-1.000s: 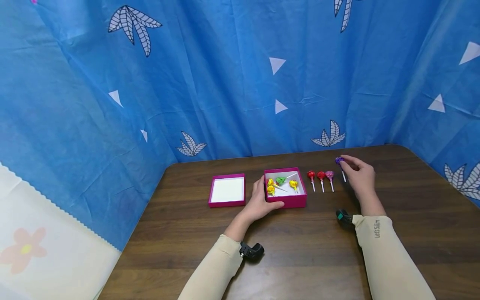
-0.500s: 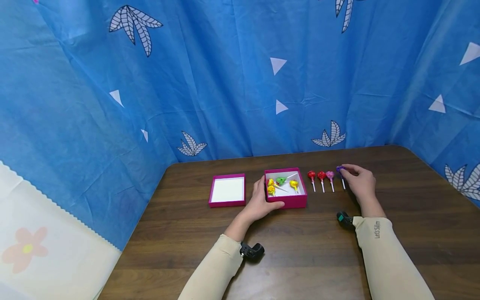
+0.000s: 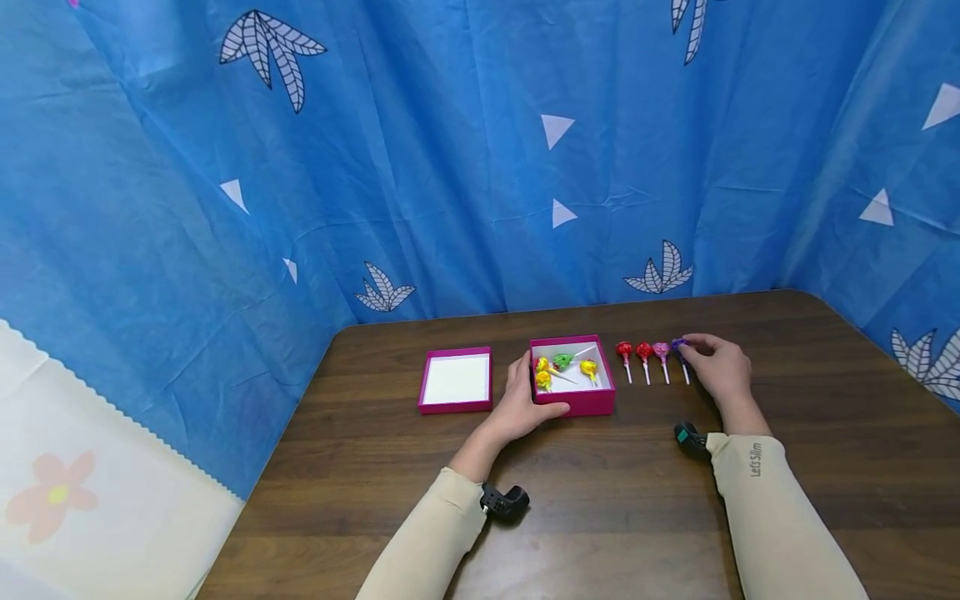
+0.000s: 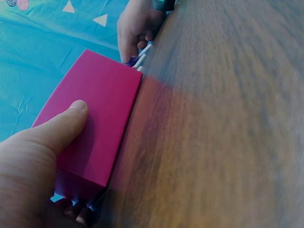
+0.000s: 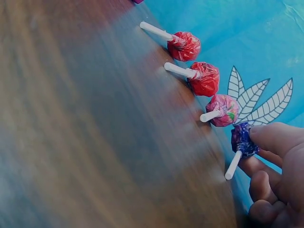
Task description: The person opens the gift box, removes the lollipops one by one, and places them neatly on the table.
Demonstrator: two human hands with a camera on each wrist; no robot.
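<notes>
My right hand (image 3: 722, 367) pinches the wrapped head of a purple lollipop (image 5: 242, 140) between thumb and fingers, its white stick pointing toward me. Beside it in a row lie a pink lollipop (image 5: 222, 110) and two red lollipops (image 5: 204, 78). My left hand (image 3: 517, 408) grips the near left corner of a magenta box (image 3: 588, 405), thumb on the front wall (image 4: 102, 114) and fingers along the left side. Inside the box are a green lollipop (image 3: 562, 361) and several yellow ones, including a yellow lollipop (image 3: 588, 367) at the right.
A magenta box lid (image 3: 455, 379) with a white inside lies to the left of the box. The wooden table (image 3: 600, 500) ends at a blue curtain (image 3: 450, 167) behind. Black cameras, such as the left wrist camera (image 3: 506, 502), sit at both wrists.
My right hand has brought the purple lollipop down and toward me, into line beside the pink one. The left hand and the box have stayed put.
</notes>
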